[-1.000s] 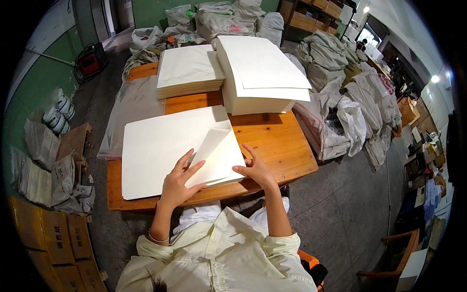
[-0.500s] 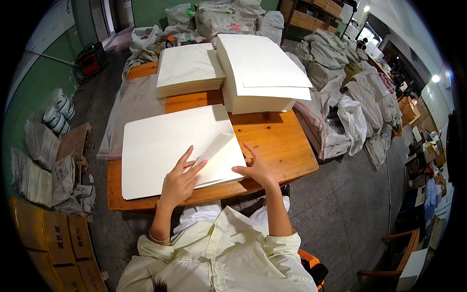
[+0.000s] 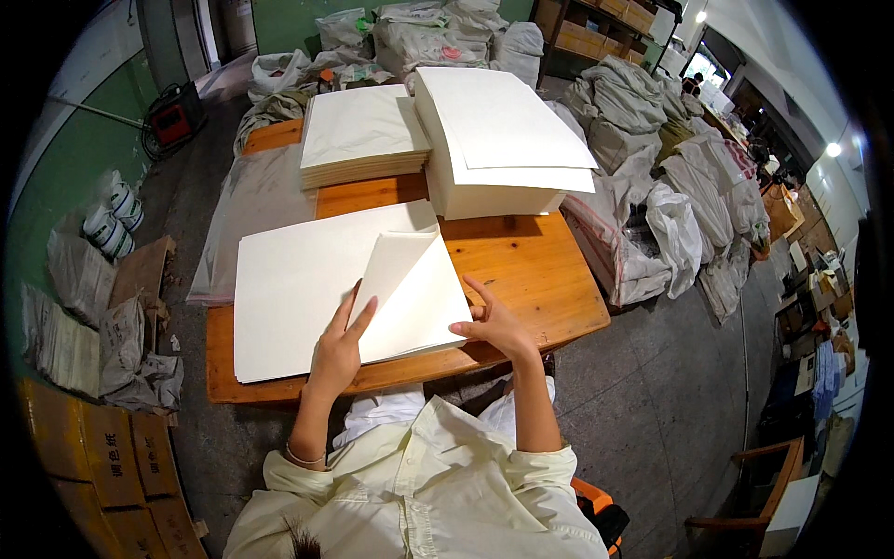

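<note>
On the wooden table's near part lies a low stack of large white paper sheets (image 3: 298, 279). The right part of its top sheet is turned up and over to the left as a raised flap (image 3: 396, 261). My left hand (image 3: 337, 352) grips the flap's left edge, thumb in front and fingers partly hidden behind it. By the stack's right edge is my right hand (image 3: 501, 326), thumb and forefinger spread apart. Its thumb tip meets the paper's edge; the other fingers are partly hidden.
Behind the stack, the wooden table (image 3: 521, 265) bears a shorter paper pile (image 3: 363, 130) and a tall paper block (image 3: 507, 121). Clear plastic sheeting (image 3: 247, 214) covers its left side. Filled sacks (image 3: 643, 140) crowd the right; cardboard boxes (image 3: 112, 456) stand at lower left.
The flap has been drawn farther left and shows wider. My left hand has closed from spread fingers onto its edge. My right hand has barely moved.
</note>
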The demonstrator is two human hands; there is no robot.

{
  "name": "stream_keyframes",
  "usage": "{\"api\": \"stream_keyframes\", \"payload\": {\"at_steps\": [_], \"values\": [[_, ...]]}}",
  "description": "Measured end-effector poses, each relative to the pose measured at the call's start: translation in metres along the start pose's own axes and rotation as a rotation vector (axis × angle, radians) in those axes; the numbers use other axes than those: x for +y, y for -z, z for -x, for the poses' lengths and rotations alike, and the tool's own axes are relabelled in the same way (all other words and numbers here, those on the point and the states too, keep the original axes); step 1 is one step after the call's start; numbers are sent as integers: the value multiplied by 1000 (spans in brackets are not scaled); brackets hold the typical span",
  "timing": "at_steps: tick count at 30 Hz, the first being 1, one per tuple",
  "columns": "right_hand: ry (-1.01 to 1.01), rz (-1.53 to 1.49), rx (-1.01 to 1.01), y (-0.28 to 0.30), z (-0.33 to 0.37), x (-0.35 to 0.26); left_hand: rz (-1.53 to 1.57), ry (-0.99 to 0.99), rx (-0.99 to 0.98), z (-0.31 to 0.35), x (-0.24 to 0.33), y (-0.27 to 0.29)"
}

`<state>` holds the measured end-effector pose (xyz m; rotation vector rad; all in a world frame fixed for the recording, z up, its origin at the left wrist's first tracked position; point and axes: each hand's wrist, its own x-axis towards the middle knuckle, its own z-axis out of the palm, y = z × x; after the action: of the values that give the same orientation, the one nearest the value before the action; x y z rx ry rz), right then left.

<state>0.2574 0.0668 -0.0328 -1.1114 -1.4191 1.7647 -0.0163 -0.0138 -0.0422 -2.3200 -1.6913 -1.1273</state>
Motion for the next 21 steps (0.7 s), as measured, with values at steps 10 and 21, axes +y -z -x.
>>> {"api": "stream_keyframes", "payload": {"at_steps": [10, 21], "values": [[28, -61, 37, -9, 7, -8, 260, 115, -33, -2, 7, 6], [3, 22, 55, -5, -1, 1, 329, 42, -161, -11, 22, 20]]}}
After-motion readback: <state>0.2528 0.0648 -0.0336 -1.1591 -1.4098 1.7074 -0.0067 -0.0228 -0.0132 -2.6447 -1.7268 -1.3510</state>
